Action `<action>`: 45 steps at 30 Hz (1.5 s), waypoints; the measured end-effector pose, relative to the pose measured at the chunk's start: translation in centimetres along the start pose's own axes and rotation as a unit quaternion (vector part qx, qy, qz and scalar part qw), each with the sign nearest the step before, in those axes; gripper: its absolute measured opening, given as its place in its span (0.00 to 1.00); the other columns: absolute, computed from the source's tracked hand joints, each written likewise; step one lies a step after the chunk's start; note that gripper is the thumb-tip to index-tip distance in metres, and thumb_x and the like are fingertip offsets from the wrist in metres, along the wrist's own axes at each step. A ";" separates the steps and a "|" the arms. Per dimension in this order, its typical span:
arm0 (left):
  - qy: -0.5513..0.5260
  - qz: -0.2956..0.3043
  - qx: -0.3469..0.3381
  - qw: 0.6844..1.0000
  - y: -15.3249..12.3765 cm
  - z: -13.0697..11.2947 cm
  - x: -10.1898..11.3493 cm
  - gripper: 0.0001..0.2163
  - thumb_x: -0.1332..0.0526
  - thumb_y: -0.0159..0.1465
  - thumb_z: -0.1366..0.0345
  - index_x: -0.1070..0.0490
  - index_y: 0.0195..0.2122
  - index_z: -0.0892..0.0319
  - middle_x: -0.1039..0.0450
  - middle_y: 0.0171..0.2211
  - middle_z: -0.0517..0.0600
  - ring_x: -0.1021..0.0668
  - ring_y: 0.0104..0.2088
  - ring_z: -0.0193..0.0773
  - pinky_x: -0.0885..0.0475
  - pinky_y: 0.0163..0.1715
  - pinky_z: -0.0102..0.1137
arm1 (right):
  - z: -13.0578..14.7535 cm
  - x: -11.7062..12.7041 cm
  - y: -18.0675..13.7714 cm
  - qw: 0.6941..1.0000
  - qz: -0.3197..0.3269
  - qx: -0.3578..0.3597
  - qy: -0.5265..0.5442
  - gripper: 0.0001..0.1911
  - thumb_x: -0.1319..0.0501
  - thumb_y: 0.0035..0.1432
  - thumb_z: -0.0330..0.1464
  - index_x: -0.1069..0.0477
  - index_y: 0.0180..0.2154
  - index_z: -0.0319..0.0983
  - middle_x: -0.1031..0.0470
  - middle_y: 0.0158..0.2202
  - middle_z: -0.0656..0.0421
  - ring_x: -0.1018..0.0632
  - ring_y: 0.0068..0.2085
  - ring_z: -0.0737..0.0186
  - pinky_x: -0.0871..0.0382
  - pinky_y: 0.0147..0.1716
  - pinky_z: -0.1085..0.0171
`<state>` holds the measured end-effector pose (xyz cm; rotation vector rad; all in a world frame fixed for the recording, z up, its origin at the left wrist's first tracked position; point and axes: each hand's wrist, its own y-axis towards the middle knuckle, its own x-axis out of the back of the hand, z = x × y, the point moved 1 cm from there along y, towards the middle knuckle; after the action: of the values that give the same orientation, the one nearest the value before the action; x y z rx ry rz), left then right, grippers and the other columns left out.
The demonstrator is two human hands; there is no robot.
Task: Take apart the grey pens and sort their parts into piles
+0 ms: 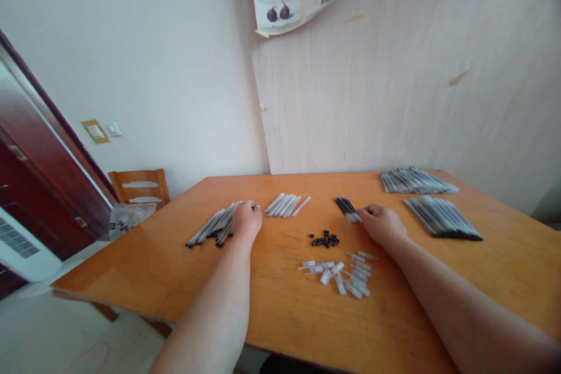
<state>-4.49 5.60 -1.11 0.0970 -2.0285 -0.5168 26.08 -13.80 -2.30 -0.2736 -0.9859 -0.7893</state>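
Note:
My left hand (248, 219) rests with curled fingers at the right edge of a pile of clear pen barrels (213, 227) with black ends. What its fingers grip, if anything, is hidden. My right hand (380, 223) is also closed, its fingertips at the near end of a small bunch of black-and-clear pen parts (347, 209); its grip cannot be made out. White tubes, possibly ink refills (284, 205), lie in a row between the hands, with one apart on the right. Nearer to me are small black plugs (324, 239) and clear tip pieces (339, 276) in loose heaps.
Two flat packs of pens, the far pack (416, 180) and the near pack (443, 218), lie on the right of the wooden table (280, 315). A chair (139, 185) and a plastic bag (127, 217) stand beyond the left edge. A wall closes off the back.

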 end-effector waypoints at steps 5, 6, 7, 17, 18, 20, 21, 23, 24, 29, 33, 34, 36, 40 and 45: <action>0.104 -0.013 0.072 0.992 -0.7 0.0 2.1 0.13 0.46 0.62 0.59 0.25 0.42 0.55 0.25 0.46 0.59 0.27 0.48 0.53 0.35 0.44 0.45 | 0.0 0.0 0.0 1.000 0.002 0.002 0.000 0.21 0.47 0.57 0.47 0.22 0.35 0.41 0.22 0.36 0.51 0.24 0.39 0.54 0.41 0.28 0.64; 0.116 -0.015 0.078 0.990 -0.8 0.0 2.3 0.13 0.47 0.62 0.60 0.26 0.42 0.55 0.26 0.46 0.59 0.27 0.48 0.54 0.36 0.45 0.47 | 0.0 0.0 0.0 1.000 0.004 0.000 0.000 0.22 0.48 0.57 0.47 0.22 0.36 0.41 0.22 0.36 0.52 0.24 0.38 0.54 0.42 0.28 0.64; 0.126 -0.016 0.081 0.989 -0.9 0.0 2.4 0.13 0.47 0.62 0.61 0.26 0.42 0.56 0.26 0.46 0.60 0.27 0.49 0.55 0.36 0.45 0.49 | -0.1 0.0 0.1 1.000 0.006 -0.002 0.000 0.22 0.48 0.57 0.48 0.22 0.36 0.41 0.22 0.36 0.52 0.24 0.38 0.54 0.42 0.27 0.64; 0.164 -0.020 0.096 0.981 -0.7 1.0 1.6 0.15 0.49 0.61 0.68 0.27 0.45 0.55 0.25 0.45 0.60 0.28 0.50 0.55 0.39 0.45 0.50 | 0.0 -0.1 0.0 1.000 0.005 0.002 0.001 0.22 0.49 0.57 0.48 0.23 0.34 0.41 0.22 0.35 0.53 0.25 0.37 0.55 0.43 0.26 0.64; 0.165 -0.019 0.097 0.981 -0.7 1.1 1.5 0.15 0.49 0.61 0.67 0.27 0.46 0.55 0.25 0.45 0.60 0.28 0.50 0.55 0.39 0.45 0.50 | -0.1 -0.1 0.1 1.000 0.004 0.005 0.005 0.22 0.49 0.57 0.47 0.22 0.33 0.41 0.23 0.34 0.52 0.25 0.37 0.55 0.43 0.27 0.64; 0.166 -0.015 0.094 0.982 -0.7 1.1 1.4 0.15 0.48 0.61 0.67 0.27 0.45 0.55 0.25 0.45 0.60 0.28 0.50 0.55 0.38 0.45 0.50 | -0.1 -0.2 0.1 1.000 0.001 0.010 0.013 0.21 0.48 0.57 0.46 0.22 0.33 0.40 0.23 0.34 0.52 0.25 0.37 0.56 0.42 0.28 0.65; 0.167 -0.011 0.093 0.982 -0.7 1.0 1.4 0.14 0.48 0.61 0.67 0.27 0.44 0.55 0.25 0.45 0.60 0.28 0.50 0.55 0.38 0.45 0.50 | -0.1 -0.2 0.2 1.000 -0.001 0.012 0.016 0.21 0.48 0.57 0.46 0.22 0.33 0.40 0.23 0.34 0.52 0.25 0.37 0.56 0.42 0.28 0.65; 0.170 0.004 0.093 0.981 -0.6 0.9 1.5 0.13 0.47 0.60 0.67 0.26 0.42 0.56 0.25 0.46 0.60 0.27 0.49 0.55 0.38 0.45 0.50 | -0.2 -0.2 0.2 1.000 -0.004 0.014 0.021 0.21 0.48 0.57 0.46 0.22 0.33 0.41 0.23 0.34 0.52 0.25 0.37 0.56 0.42 0.29 0.65; 0.172 0.013 0.095 0.980 -0.6 0.8 1.5 0.12 0.47 0.60 0.67 0.25 0.41 0.56 0.25 0.46 0.61 0.27 0.49 0.55 0.38 0.45 0.50 | -0.2 -0.2 0.3 1.000 -0.006 0.012 0.022 0.21 0.48 0.57 0.46 0.22 0.34 0.41 0.23 0.34 0.52 0.25 0.37 0.56 0.42 0.28 0.65; 0.181 0.045 0.104 0.977 -0.3 0.8 1.5 0.11 0.45 0.60 0.63 0.24 0.38 0.57 0.26 0.47 0.62 0.27 0.50 0.57 0.38 0.47 0.50 | -0.1 -0.4 0.2 1.000 -0.011 0.010 0.025 0.22 0.48 0.57 0.47 0.23 0.30 0.39 0.23 0.30 0.53 0.26 0.32 0.59 0.45 0.25 0.66; 0.186 0.053 0.115 0.974 -0.2 0.8 1.6 0.11 0.45 0.60 0.64 0.24 0.39 0.58 0.26 0.47 0.62 0.27 0.49 0.57 0.38 0.46 0.50 | -0.2 -0.7 0.4 0.998 -0.036 0.016 0.041 0.22 0.48 0.57 0.46 0.25 0.27 0.38 0.25 0.27 0.55 0.27 0.29 0.61 0.47 0.23 0.66; 0.186 0.052 0.117 0.974 -0.3 0.8 1.7 0.11 0.45 0.60 0.64 0.24 0.39 0.58 0.26 0.47 0.62 0.27 0.49 0.56 0.37 0.46 0.50 | -0.2 -0.8 0.5 0.998 -0.044 0.018 0.048 0.22 0.48 0.57 0.46 0.25 0.26 0.38 0.25 0.26 0.55 0.27 0.29 0.61 0.47 0.23 0.66; 0.185 0.036 0.107 0.976 -0.4 0.5 2.0 0.12 0.46 0.61 0.65 0.25 0.40 0.58 0.26 0.46 0.62 0.27 0.49 0.56 0.37 0.46 0.49 | -0.3 -0.9 0.6 0.996 -0.059 0.022 0.062 0.22 0.49 0.57 0.45 0.26 0.26 0.38 0.26 0.26 0.55 0.28 0.28 0.62 0.47 0.23 0.66; 0.172 -0.011 0.049 0.984 -0.8 -0.7 2.4 0.13 0.49 0.63 0.64 0.28 0.43 0.61 0.25 0.43 0.64 0.25 0.46 0.55 0.33 0.41 0.44 | 0.2 -0.8 0.5 0.994 -0.077 0.022 0.078 0.23 0.50 0.58 0.46 0.25 0.27 0.37 0.27 0.24 0.56 0.29 0.27 0.63 0.48 0.23 0.67; 0.119 -0.006 -0.061 0.991 -2.0 -4.1 2.1 0.12 0.51 0.66 0.65 0.32 0.43 0.61 0.25 0.37 0.60 0.23 0.39 0.48 0.33 0.36 0.36 | 1.8 -0.7 -0.6 0.992 -0.065 0.049 0.094 0.22 0.50 0.58 0.45 0.26 0.26 0.38 0.28 0.22 0.58 0.30 0.26 0.64 0.47 0.23 0.68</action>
<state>-2.31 1.92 1.53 0.0908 -1.7607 -0.6067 24.28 -12.89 -2.00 -0.0494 -0.8666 -0.8657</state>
